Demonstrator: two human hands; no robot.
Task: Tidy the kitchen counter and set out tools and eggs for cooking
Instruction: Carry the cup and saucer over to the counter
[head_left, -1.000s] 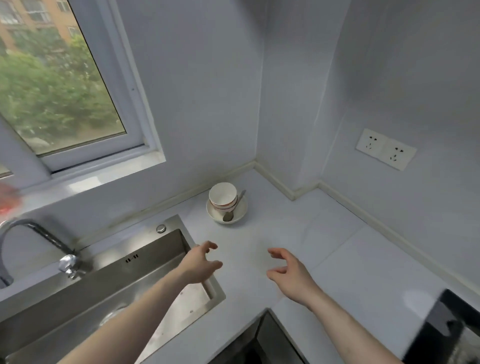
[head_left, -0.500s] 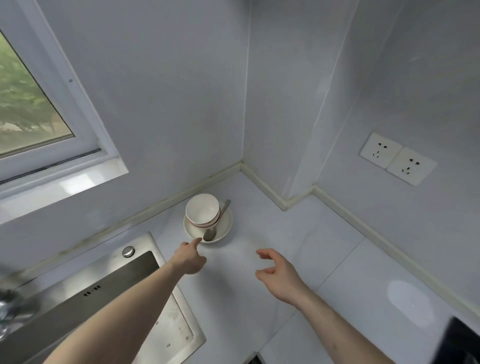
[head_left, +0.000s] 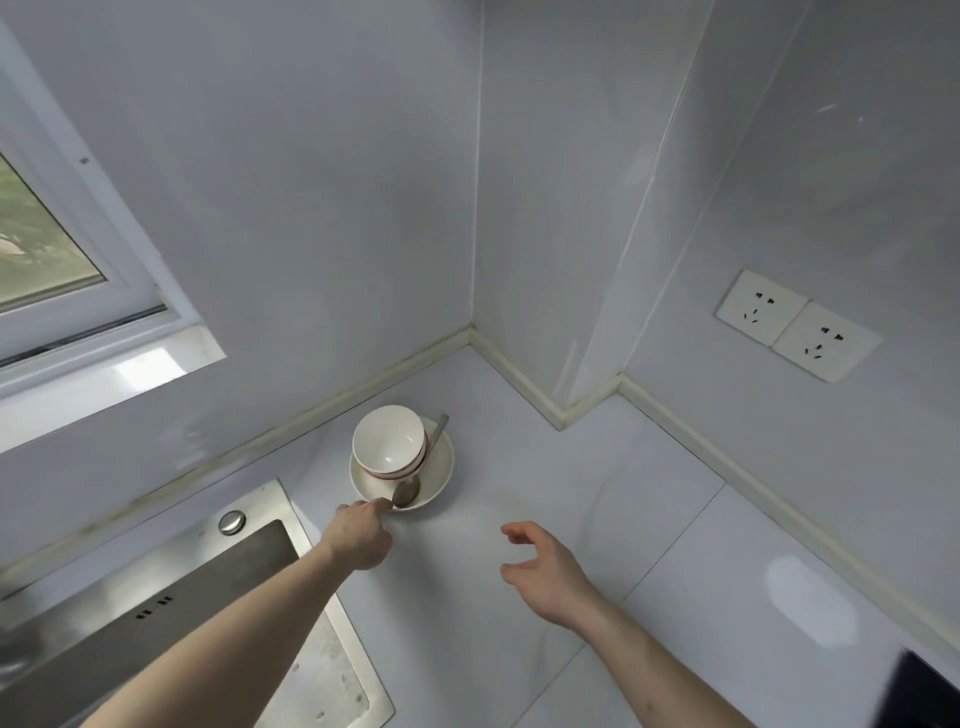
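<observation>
- The left hand (head_left: 363, 535) reached the near rim of the plate (head_left: 441, 475); whether its fingers pinched the rim could not be told.
- A one-sided pull might have slid the stacked bowls (head_left: 389, 441) or rolled the spoon (head_left: 410, 486) off.
- The right hand (head_left: 545, 569) hovered loosely spread, holding nothing, too far to steady them.

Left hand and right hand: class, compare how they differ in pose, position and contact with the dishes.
The left hand reaches forward, its fingertip at the near rim of the plate by the spoon; the right hand hangs apart from the dishes, touching nothing. The left hand's fingers are mostly curled under; the right hand's are loosely spread. The left hand lies beside the sink; the right is over bare counter. Both hold nothing.
</observation>
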